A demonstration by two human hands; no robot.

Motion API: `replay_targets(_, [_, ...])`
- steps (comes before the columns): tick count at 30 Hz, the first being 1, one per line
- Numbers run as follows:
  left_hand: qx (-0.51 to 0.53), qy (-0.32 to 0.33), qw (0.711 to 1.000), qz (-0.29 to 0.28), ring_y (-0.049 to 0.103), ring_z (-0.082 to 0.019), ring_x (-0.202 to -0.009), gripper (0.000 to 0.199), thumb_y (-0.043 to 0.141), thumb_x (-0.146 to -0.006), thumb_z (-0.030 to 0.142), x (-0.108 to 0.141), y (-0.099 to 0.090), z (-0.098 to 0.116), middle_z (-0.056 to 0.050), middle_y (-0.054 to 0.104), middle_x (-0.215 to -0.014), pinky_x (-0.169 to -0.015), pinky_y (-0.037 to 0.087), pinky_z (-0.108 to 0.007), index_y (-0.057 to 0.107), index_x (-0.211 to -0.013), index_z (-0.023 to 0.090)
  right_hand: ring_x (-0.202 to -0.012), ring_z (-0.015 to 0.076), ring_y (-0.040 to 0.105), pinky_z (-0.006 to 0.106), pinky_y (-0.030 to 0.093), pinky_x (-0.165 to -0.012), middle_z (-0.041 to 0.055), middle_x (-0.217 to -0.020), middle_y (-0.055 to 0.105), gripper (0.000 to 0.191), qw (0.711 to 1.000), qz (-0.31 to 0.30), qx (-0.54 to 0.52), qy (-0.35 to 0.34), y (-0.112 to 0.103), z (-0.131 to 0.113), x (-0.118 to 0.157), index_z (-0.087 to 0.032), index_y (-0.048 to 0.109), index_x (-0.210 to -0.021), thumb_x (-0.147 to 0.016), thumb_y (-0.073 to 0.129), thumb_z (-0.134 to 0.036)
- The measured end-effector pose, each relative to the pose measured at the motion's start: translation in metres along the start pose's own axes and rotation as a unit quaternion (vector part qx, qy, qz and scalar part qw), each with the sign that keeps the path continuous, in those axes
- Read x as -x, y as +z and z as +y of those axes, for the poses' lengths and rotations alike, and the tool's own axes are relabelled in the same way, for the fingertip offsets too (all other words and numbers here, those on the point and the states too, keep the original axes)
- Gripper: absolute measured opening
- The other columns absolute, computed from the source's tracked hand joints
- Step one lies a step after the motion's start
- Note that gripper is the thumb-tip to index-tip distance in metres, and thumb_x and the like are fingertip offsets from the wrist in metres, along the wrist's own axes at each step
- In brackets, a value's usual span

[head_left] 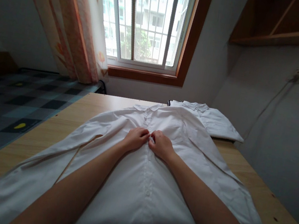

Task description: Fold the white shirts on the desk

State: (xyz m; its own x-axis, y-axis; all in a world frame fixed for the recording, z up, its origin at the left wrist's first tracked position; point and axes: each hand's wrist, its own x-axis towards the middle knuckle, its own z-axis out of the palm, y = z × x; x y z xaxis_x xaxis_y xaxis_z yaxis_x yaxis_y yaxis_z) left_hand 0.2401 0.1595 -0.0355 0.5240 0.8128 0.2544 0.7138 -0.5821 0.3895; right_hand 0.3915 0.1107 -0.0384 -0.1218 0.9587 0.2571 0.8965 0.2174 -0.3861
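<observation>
A white long-sleeved shirt (122,184) lies spread front side up, its collar toward the window and its sleeves out to both sides. Both hands meet at the button placket on its chest. My left hand (136,138) pinches the placket from the left, fingers closed. From the right, my right hand (161,145) grips the same strip of cloth between thumb and fingers. The fingertips of the two hands almost touch. Whatever button lies between them is hidden. Lower on the placket, a small button (148,193) shows.
The shirt rests on a wooden board table (64,116). Folded white shirts (214,121) sit at its far right corner. A checked bed (7,114) adjoins on the left. Behind are a curtain (74,29) and a window (150,23). A cable (265,109) hangs from a wall socket.
</observation>
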Motion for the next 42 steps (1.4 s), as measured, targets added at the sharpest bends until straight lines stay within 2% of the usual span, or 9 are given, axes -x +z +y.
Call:
replay_targets(10, [-0.007, -0.003, 1.0, -0.002, 0.058, -0.019, -0.084, 0.022, 0.048, -0.09, 0.026, 0.0, 0.002, -0.002, -0.003, 0.067, -0.083, -0.075, 0.04, -0.028, 0.064, -0.076, 0.02, -0.09, 0.0176, 0.059, 0.025, 0.041, -0.079, 0.0082, -0.096, 0.066, 0.006, 1.0, 0.002, -0.006, -0.029, 0.001, 0.004, 0.0, -0.015, 0.063, -0.09, -0.089, 0.057, -0.016])
replay_targets(17, [-0.014, -0.002, 1.0, 0.006, 0.058, -0.02, -0.085, 0.021, 0.048, -0.089, 0.025, 0.002, 0.003, -0.001, -0.004, 0.068, -0.087, -0.077, 0.042, -0.03, 0.066, -0.08, 0.021, -0.087, 0.017, 0.059, 0.025, 0.042, -0.08, 0.0091, -0.09, 0.068, 0.011, 0.998, 0.013, -0.039, -0.044, 0.001, 0.007, -0.002, -0.013, 0.067, -0.085, -0.088, 0.056, -0.012])
replay_targets(28, [0.009, 0.017, 1.0, 0.008, 0.058, -0.019, -0.084, 0.019, 0.049, -0.087, 0.024, 0.003, 0.003, -0.005, -0.003, 0.068, -0.084, -0.079, 0.043, -0.029, 0.067, -0.081, 0.021, -0.08, 0.0162, 0.06, 0.024, 0.042, -0.076, 0.0078, -0.084, 0.068, 0.018, 0.996, 0.041, -0.075, -0.025, 0.003, 0.008, 0.0, -0.014, 0.074, -0.081, -0.084, 0.057, -0.011])
replay_targets(42, [-0.034, 0.039, 0.999, 0.009, 0.058, -0.021, -0.086, 0.02, 0.049, -0.091, 0.028, 0.006, 0.002, -0.005, -0.003, 0.065, -0.084, -0.078, 0.041, -0.031, 0.069, -0.088, 0.023, -0.076, 0.0145, 0.06, 0.023, 0.043, -0.077, 0.0048, -0.077, 0.069, 0.018, 0.988, 0.061, -0.134, -0.045, 0.002, 0.014, -0.001, -0.015, 0.076, -0.076, -0.079, 0.06, -0.007])
